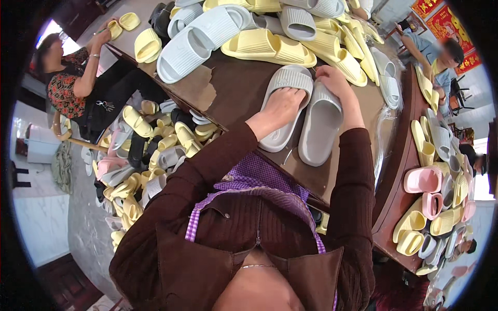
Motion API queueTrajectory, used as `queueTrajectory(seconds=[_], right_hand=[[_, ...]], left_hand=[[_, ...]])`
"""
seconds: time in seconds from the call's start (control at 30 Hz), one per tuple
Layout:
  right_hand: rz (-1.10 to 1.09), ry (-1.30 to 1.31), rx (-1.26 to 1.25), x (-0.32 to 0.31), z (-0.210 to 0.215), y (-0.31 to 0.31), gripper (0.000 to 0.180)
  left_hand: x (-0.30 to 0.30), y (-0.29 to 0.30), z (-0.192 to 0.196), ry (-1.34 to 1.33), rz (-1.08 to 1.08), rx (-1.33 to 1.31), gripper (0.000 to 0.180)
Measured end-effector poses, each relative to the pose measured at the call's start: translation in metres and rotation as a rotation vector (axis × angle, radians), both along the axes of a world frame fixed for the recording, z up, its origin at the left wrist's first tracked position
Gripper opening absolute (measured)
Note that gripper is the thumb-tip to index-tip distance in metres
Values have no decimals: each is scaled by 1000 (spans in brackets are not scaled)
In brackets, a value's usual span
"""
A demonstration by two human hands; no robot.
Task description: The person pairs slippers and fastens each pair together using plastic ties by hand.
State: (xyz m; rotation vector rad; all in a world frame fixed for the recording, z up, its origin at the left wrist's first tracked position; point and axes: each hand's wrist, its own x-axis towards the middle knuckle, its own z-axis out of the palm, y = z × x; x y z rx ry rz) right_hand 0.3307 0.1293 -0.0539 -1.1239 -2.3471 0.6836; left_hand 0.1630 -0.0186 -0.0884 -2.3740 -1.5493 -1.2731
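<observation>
Partly tucked left hand [281, 108], under slipper strap [291, 78]

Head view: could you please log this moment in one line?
left hand: touching left grey slipper; right hand: touching right grey slipper; slippers: side by side

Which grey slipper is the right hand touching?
The nearest pair's right slipper: the right hand touches its toe end; the left hand is at the left slipper.

Right in front of me, the person's left hand [282, 108] reaches into a grey slipper [276, 137] at its strap, the right hand [336, 83] touching the neighbouring slipper [317, 136]; yellow slides [267, 45] and pale ones [207, 39] crowd the brown table [236, 93] beyond.
</observation>
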Motion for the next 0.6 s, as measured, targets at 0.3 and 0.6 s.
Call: queueTrajectory(seconds=[0.3,0.6], right_hand=[[80,-169,-125,-6,-6,15,14],[-3,75,-93,-4,-17,21,12]], left_hand=[[0,3,-3,-114,-53,-256,13],[-1,1,-6,-108,5,50,9]])
